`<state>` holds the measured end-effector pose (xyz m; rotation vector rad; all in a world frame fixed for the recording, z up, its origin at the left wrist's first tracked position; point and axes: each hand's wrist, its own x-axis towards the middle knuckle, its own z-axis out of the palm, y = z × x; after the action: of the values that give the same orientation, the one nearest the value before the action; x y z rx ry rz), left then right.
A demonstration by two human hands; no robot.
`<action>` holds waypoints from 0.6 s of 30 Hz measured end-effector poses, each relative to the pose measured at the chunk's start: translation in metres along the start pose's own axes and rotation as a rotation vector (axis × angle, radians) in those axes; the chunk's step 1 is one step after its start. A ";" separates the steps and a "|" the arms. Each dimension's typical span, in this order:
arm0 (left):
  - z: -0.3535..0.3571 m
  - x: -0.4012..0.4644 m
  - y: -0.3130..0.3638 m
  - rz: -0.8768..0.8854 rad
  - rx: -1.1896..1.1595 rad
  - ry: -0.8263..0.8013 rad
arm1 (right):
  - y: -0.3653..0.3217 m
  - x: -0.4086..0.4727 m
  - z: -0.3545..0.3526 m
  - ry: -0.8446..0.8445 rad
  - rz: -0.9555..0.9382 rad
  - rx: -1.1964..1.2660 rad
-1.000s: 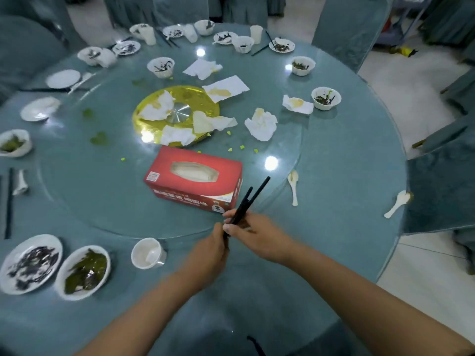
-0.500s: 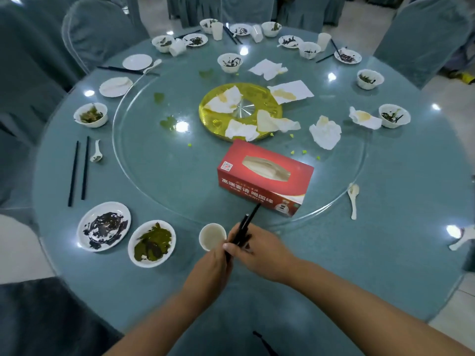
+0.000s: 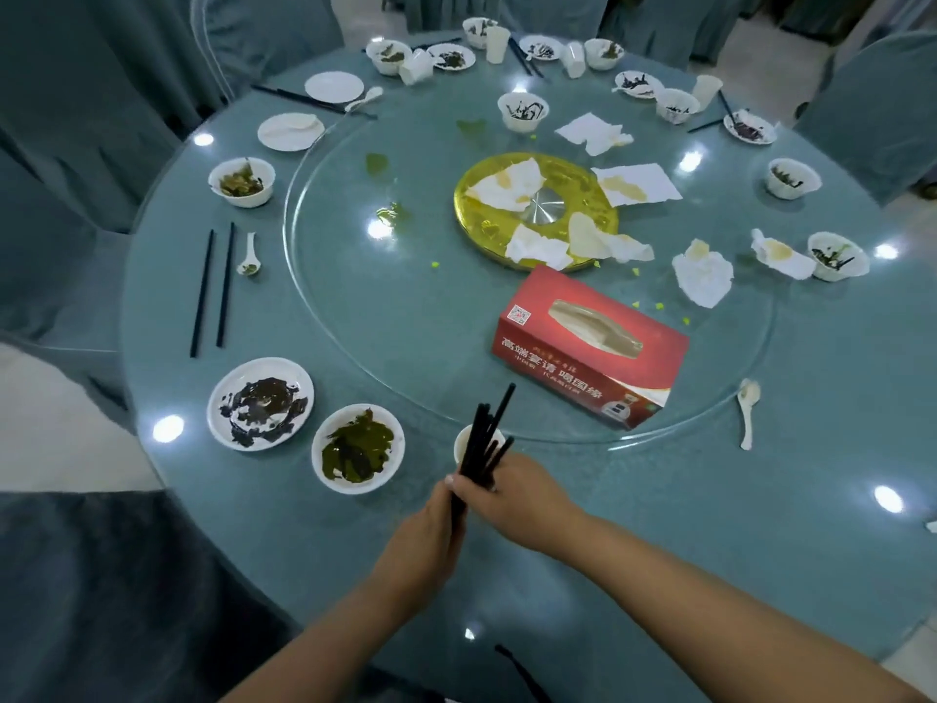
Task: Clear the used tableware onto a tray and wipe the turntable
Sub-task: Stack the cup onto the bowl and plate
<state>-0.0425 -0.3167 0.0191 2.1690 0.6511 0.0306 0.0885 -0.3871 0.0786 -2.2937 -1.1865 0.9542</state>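
Both my hands hold a bundle of black chopsticks (image 3: 484,436) near the table's front edge. My left hand (image 3: 423,542) grips the lower ends and my right hand (image 3: 517,492) wraps the middle. The tips stick up in front of a white cup (image 3: 462,443). The glass turntable (image 3: 355,317) carries a red tissue box (image 3: 590,347), a gold centre disc (image 3: 471,215), crumpled stained napkins (image 3: 702,279) and green crumbs. A dirty plate (image 3: 259,403) and a bowl of greens (image 3: 357,449) lie to the left of my hands. No tray is in view.
Another chopstick pair (image 3: 213,289) and a spoon (image 3: 249,253) lie at the left place. A white spoon (image 3: 748,411) lies at the right. Several bowls, plates and cups ring the far edge of the table (image 3: 760,525). Covered chairs (image 3: 76,144) surround it.
The view has swung left and pulled back, showing more of the table's left side. My hands with the chopstick bundle moved left, from in front of the tissue box to beside the white cup.
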 end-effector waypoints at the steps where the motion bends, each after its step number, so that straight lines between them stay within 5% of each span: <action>1: -0.003 -0.001 -0.002 -0.020 -0.004 -0.005 | -0.006 0.003 0.000 -0.004 -0.006 0.003; 12: -0.080 -0.010 -0.069 -0.261 0.101 0.178 | -0.054 0.055 0.027 -0.086 -0.096 0.074; 18: -0.124 -0.023 -0.117 -0.392 0.209 0.206 | -0.060 0.094 0.053 -0.142 -0.255 -0.390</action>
<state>-0.1441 -0.1779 0.0166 2.2144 1.2367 -0.0237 0.0554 -0.2744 0.0413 -2.3046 -1.8131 0.8619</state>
